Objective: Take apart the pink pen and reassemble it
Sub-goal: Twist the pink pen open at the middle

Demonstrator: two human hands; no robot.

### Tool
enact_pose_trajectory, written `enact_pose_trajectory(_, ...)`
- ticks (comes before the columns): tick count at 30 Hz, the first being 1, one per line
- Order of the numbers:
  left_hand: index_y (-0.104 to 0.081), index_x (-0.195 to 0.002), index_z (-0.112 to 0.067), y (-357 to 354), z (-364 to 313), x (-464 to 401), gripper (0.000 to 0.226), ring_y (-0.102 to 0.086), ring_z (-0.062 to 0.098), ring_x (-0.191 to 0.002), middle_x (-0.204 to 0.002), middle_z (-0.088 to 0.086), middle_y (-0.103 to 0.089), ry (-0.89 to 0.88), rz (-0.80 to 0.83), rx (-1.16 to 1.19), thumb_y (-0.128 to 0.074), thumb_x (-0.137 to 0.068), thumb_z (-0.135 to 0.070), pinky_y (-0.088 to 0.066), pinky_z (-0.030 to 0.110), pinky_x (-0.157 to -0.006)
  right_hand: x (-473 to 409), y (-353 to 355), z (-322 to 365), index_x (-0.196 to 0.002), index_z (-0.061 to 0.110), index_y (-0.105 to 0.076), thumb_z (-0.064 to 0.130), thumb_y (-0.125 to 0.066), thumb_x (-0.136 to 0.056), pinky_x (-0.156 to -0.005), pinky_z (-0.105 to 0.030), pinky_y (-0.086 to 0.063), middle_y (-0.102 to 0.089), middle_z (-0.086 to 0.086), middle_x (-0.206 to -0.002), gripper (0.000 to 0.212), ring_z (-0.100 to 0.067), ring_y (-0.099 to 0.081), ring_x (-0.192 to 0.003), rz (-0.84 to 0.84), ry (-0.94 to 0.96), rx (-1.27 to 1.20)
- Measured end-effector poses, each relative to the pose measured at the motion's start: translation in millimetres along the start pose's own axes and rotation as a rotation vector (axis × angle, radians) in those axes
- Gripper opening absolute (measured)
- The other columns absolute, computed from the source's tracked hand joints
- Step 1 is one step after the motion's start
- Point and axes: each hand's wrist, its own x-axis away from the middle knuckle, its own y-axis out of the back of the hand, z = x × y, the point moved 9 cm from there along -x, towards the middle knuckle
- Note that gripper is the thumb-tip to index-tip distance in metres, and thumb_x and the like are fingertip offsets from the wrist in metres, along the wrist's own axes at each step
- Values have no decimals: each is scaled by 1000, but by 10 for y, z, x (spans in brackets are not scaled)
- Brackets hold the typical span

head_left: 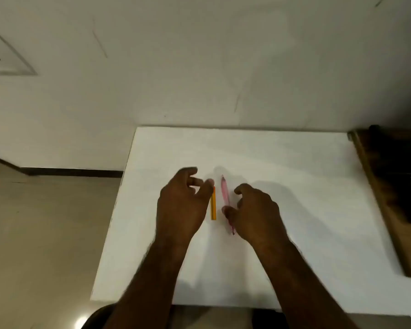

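Note:
The pink pen (225, 194) lies on the white table (294, 210), running away from me, its tip near me. My right hand (254, 210) hovers just right of it with fingers curled and apart; the thumb is at or touching the pen's near half. An orange pen (213, 205) lies parallel, just left of the pink one. My left hand (183, 203) is above the orange pen's left side, fingers spread and holding nothing; its fingertips cover the orange pen's far end.
The white table ends at the wall behind and at a left edge (114, 210) over a beige floor. A brown wooden surface (384, 198) with a dark object adjoins the table's right side. A dark chair edge (97, 317) shows below.

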Motion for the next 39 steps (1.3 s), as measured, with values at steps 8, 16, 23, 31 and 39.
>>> enact_pose_trajectory(8, -70, -101, -32, -159, 59, -235, 20, -63, -4, -82, -86, -17, -69, 89, 30, 95, -72, -85, -45, -41, 13, -66, -171, -46, 6, -117, 23, -58, 32, -79, -85, -76, -25, -45, -74, 1, -102, 39, -21, -71, -93, -20, -27, -19)
enact_pose_trajectory(16, -77, -86, -26, -338, -69, -219, 14, -70, 6, -70, -74, -10, -75, 61, 160, 247, -73, -87, -39, -52, 23, -67, -178, 178, 181, -105, 35, -60, 20, -81, -85, -75, -40, -64, -75, 11, -76, 33, -10, -74, -71, -23, 107, -579)
enact_pose_trajectory(23, -79, -79, -21, -423, -126, -167, 15, -70, 15, -64, -68, -3, -75, 80, 285, 327, -76, -85, -34, -61, 28, -70, -274, 470, -81, -101, 29, -74, 28, -73, -92, -74, -35, -62, -78, 3, -91, 9, -13, -75, -76, -38, -18, -912)
enact_pose_trajectory(31, -81, -80, -22, -632, -222, -2, 11, -63, 5, -56, -65, -3, -73, 50, 411, 269, -78, -83, -31, -46, 11, -52, -303, 473, -135, -78, 18, -79, 29, -73, -94, -82, -39, -64, -77, -2, -76, 21, -25, -74, -81, -146, -51, -949)
enact_pose_trajectory(39, -80, -79, -19, -666, -189, -17, 12, -73, 22, -66, -68, 1, -74, 64, 453, 261, -82, -80, -30, -62, 28, -67, -311, 486, -208, -71, 30, -79, 25, -74, -92, -71, -27, -59, -77, 4, -75, 22, -12, -73, -72, -260, -89, -1106)
